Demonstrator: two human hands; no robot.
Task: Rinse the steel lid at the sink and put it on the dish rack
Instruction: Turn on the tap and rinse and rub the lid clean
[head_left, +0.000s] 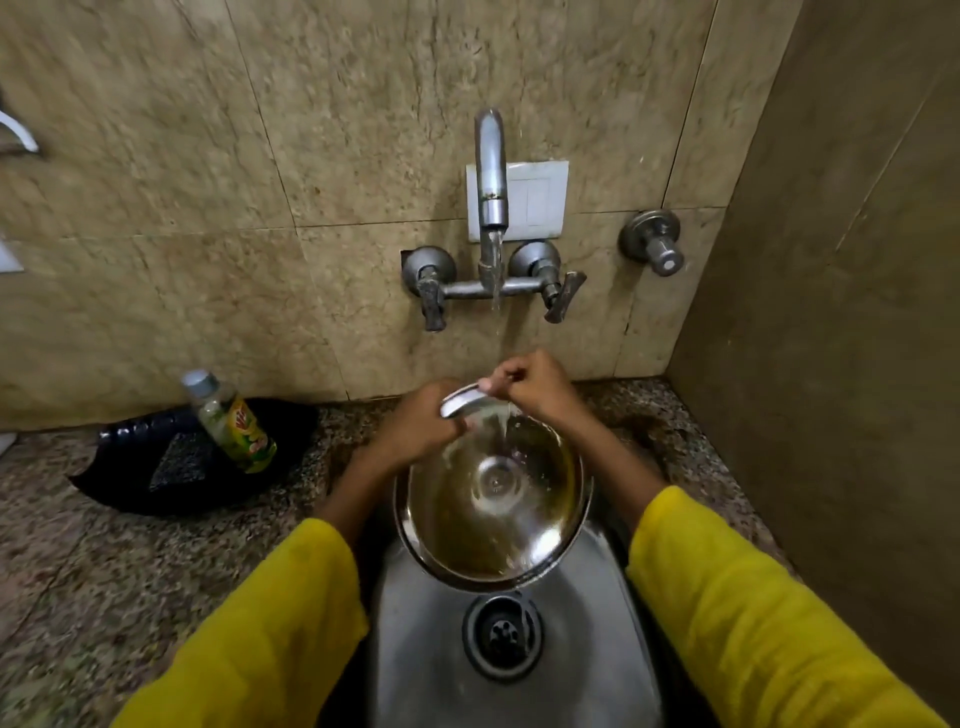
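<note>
The steel lid (461, 402) shows as a small shiny curved piece, seen nearly edge-on, under the tap's running water. My left hand (423, 431) grips its near left side. My right hand (532, 387) pinches its far right edge. Both hands hold it just above the far rim of a large round steel bowl (493, 525), which lies tilted in the steel sink (426, 649) and catches the water. The dish rack is not in view.
The wall tap (491, 171) runs, with two lever handles below it and a separate valve (655, 243) to the right. A soap bottle (231, 421) stands on a black tray (171, 467) on the granite counter at left. The drain (501, 636) lies near me. A tiled side wall closes the right.
</note>
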